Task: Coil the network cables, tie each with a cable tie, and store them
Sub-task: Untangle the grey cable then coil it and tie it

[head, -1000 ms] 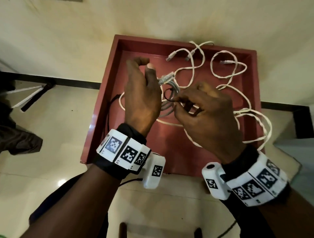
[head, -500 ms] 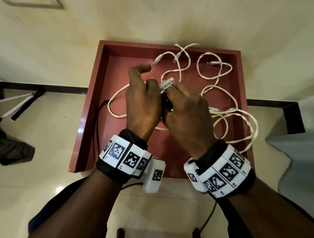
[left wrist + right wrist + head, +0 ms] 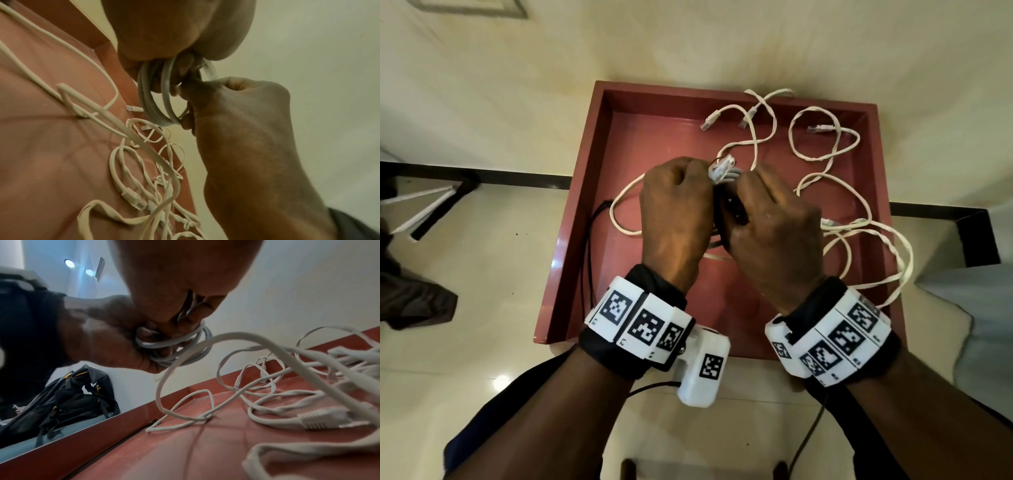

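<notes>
Tray: the red tray [image 3: 592, 219] lies under both hands, loose white cables [image 3: 856, 236] sprawling across its right half.
Coil: the grey coiled cable [image 3: 156, 100] hangs above the tray, loops dropping below the fists, a plug poking up between them.
Left hand: the left hand [image 3: 674, 219] has its fingers curled round the coil's top.
Right hand: the right hand [image 3: 774, 233] sits just beside it, fingertips pinching at the bundle.
Tie: the cable tie [image 3: 734, 205] is dark, between the hands; I judge cinching comes next, across the strands.

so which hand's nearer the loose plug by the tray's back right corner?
Right. The right hand sits just below-left of that plug; the left hand is farther left across the tray.
</notes>
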